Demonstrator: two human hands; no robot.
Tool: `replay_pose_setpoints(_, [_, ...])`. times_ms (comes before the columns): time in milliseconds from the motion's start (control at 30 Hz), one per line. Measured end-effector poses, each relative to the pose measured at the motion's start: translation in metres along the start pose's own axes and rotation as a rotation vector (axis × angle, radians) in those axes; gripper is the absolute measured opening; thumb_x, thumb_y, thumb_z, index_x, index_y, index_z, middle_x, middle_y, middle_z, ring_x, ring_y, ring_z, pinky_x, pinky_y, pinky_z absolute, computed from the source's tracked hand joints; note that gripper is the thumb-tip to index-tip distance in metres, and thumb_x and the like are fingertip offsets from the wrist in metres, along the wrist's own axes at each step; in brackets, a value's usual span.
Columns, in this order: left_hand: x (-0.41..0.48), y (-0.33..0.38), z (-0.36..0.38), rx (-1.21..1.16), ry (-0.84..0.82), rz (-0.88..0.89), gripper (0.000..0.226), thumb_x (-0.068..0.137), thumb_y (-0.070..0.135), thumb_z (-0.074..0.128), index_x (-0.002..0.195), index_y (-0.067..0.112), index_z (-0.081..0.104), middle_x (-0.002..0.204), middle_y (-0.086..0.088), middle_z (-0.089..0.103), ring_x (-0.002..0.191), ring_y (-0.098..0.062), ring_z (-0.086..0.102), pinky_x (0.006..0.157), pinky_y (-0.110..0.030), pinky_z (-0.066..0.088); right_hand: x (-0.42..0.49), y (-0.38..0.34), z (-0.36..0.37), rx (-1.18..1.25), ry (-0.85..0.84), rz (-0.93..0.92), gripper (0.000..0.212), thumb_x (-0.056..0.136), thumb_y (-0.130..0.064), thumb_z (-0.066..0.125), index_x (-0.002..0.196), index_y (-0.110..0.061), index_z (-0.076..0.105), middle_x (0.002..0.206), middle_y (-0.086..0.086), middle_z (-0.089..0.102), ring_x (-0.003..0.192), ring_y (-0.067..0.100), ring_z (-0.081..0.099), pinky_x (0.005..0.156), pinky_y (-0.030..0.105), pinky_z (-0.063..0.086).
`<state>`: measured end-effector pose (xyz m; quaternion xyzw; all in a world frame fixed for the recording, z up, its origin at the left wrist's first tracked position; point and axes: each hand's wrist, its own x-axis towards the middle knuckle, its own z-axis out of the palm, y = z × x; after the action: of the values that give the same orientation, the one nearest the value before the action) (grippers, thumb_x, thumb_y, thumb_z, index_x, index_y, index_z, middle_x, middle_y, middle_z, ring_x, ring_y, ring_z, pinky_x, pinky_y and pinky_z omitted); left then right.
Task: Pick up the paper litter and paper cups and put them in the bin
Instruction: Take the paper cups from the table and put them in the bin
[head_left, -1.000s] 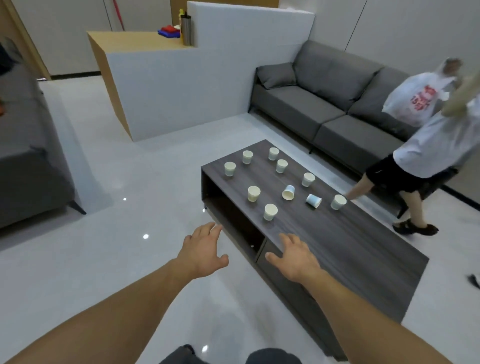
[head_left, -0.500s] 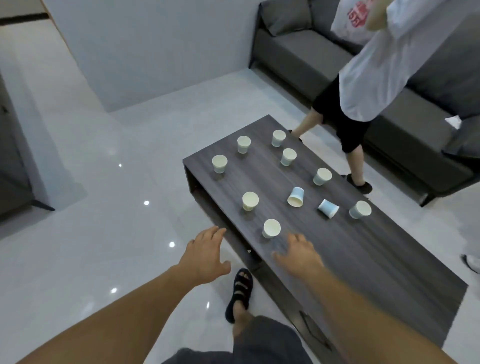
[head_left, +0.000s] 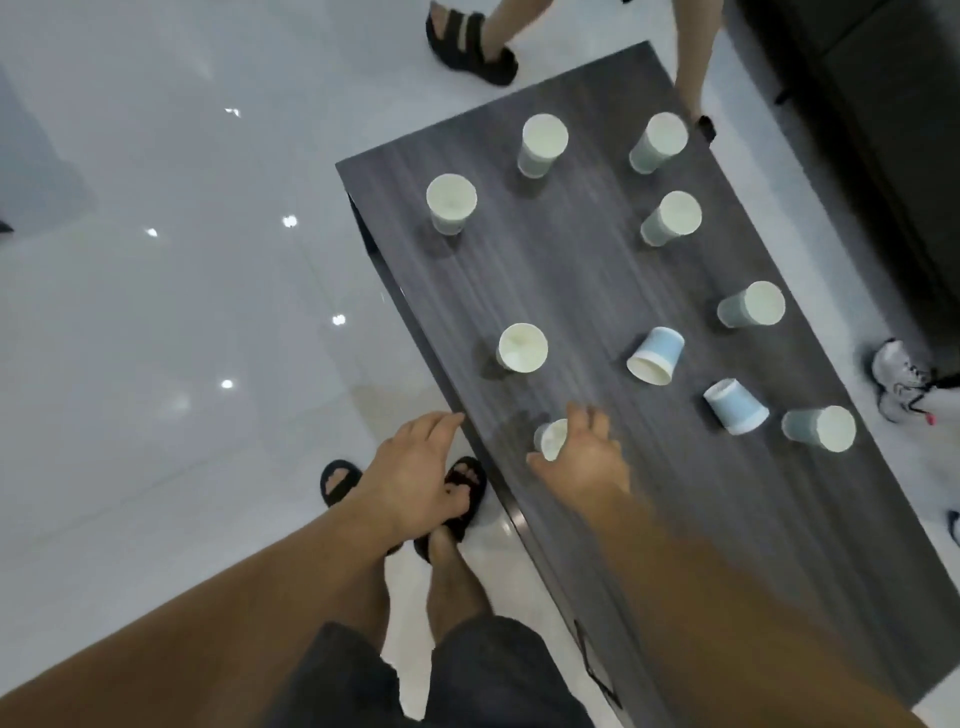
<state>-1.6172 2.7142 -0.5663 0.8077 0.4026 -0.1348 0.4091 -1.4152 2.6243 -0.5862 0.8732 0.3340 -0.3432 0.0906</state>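
Several paper cups stand on a dark wooden coffee table (head_left: 597, 270). My right hand (head_left: 584, 457) closes around the nearest cup (head_left: 551, 439) at the table's front edge, thumb and fingers on either side of it. My left hand (head_left: 413, 478) hovers with loose fingers just left of the table edge and holds nothing. Another upright cup (head_left: 522, 347) stands a little farther in. Two blue cups lie tipped on their sides, one (head_left: 655, 356) in the middle and one (head_left: 735, 405) to its right. No bin or paper litter is in view.
Another person's legs and black sandal (head_left: 470, 44) are at the table's far end. A white sneaker (head_left: 896, 379) sits on the floor to the right, beside a dark sofa (head_left: 893, 104). My own sandalled feet (head_left: 340, 480) stand on glossy white floor to the table's left.
I have stepped up to the table and now look straight down. My right hand has reached forward and closed around the nearest cup. The other person has walked round to the far end.
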Motion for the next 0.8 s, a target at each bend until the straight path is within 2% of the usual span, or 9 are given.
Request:
replay_pose_setpoints(233, [0.025,-0.028,0.018,-0.013,-0.054,-0.019,0.088,0.078,0.040,0.066,0.150,0.023,0.020,0.152,0.001,0.029,0.137,-0.020,0.028,0.109,-0.030,0.028,0.024,0.004,0.032,-0.024,-0.018,0.020,0.071,0.087,-0.035,0.065,0.145,-0.013,0.030,0.143,0.011,0.035,0.123,0.036,0.043,0.097,0.041,0.042])
replay_pose_setpoints(333, [0.030,-0.030,0.019,-0.009,-0.031,-0.001,0.091,0.076,0.043,0.068,0.150,0.024,0.019,0.152,0.002,0.029,0.137,-0.018,0.029,0.108,-0.030,0.029,0.019,-0.014,0.024,0.096,0.004,-0.004,0.072,0.085,-0.037,0.064,0.145,-0.015,0.032,0.141,0.011,0.040,0.121,0.032,0.048,0.095,0.037,0.042])
replay_pose_setpoints(433, [0.032,-0.028,0.013,-0.034,-0.006,0.024,0.095,0.073,0.047,0.070,0.150,0.023,0.020,0.151,0.002,0.031,0.137,-0.018,0.030,0.110,-0.030,0.028,0.006,-0.046,0.008,0.317,-0.080,-0.154,0.082,0.081,-0.046,0.067,0.150,-0.023,0.028,0.145,0.003,0.043,0.126,0.023,0.049,0.100,0.035,0.042])
replay_pose_setpoints(500, [0.036,-0.028,0.004,-0.085,0.028,0.041,0.095,0.070,0.047,0.072,0.148,0.022,0.025,0.148,0.001,0.036,0.134,-0.018,0.034,0.109,-0.031,0.031,-0.002,-0.067,-0.003,0.354,-0.171,-0.266,0.086,0.076,-0.054,0.063,0.150,-0.029,0.027,0.143,-0.002,0.048,0.125,0.019,0.050,0.101,0.036,0.044])
replay_pose_setpoints(600, [0.044,-0.031,-0.012,-0.135,0.075,0.072,0.079,0.067,0.042,0.072,0.137,0.029,0.038,0.130,0.005,0.052,0.115,-0.016,0.051,0.091,-0.025,0.041,0.000,-0.085,-0.017,0.371,-0.228,-0.388,0.082,0.075,-0.061,0.059,0.147,-0.032,0.031,0.135,-0.010,0.055,0.123,0.013,0.052,0.098,0.030,0.045])
replay_pose_setpoints(667, [0.044,-0.039,-0.019,-0.159,0.121,0.059,0.067,0.068,0.041,0.072,0.128,0.031,0.044,0.118,0.008,0.056,0.102,-0.013,0.056,0.080,-0.021,0.039,0.011,-0.088,-0.024,0.384,-0.144,-0.432,0.073,0.083,-0.060,0.061,0.145,-0.029,0.037,0.135,-0.011,0.055,0.124,0.012,0.052,0.098,0.029,0.043])
replay_pose_setpoints(700, [0.044,-0.046,-0.021,-0.169,0.140,0.029,0.065,0.069,0.041,0.073,0.127,0.031,0.044,0.117,0.008,0.056,0.101,-0.013,0.055,0.078,-0.021,0.038,0.020,-0.088,-0.026,0.346,-0.014,-0.439,0.071,0.085,-0.058,0.061,0.145,-0.026,0.039,0.138,-0.007,0.052,0.126,0.014,0.049,0.101,0.032,0.042])
replay_pose_setpoints(767, [0.040,-0.060,-0.021,-0.177,0.150,-0.059,0.072,0.071,0.039,0.073,0.133,0.029,0.038,0.122,0.004,0.053,0.103,-0.015,0.052,0.080,-0.023,0.039,0.045,-0.084,-0.031,0.190,0.248,-0.410,0.074,0.086,-0.052,0.063,0.147,-0.021,0.036,0.145,0.004,0.043,0.129,0.024,0.041,0.102,0.040,0.040])
replay_pose_setpoints(800, [0.037,-0.067,-0.021,-0.180,0.142,-0.098,0.079,0.072,0.037,0.074,0.138,0.029,0.033,0.125,0.001,0.051,0.106,-0.017,0.051,0.081,-0.025,0.040,0.058,-0.083,-0.032,0.111,0.294,-0.369,0.080,0.084,-0.050,0.066,0.150,-0.023,0.029,0.150,0.007,0.034,0.130,0.028,0.036,0.101,0.043,0.039])
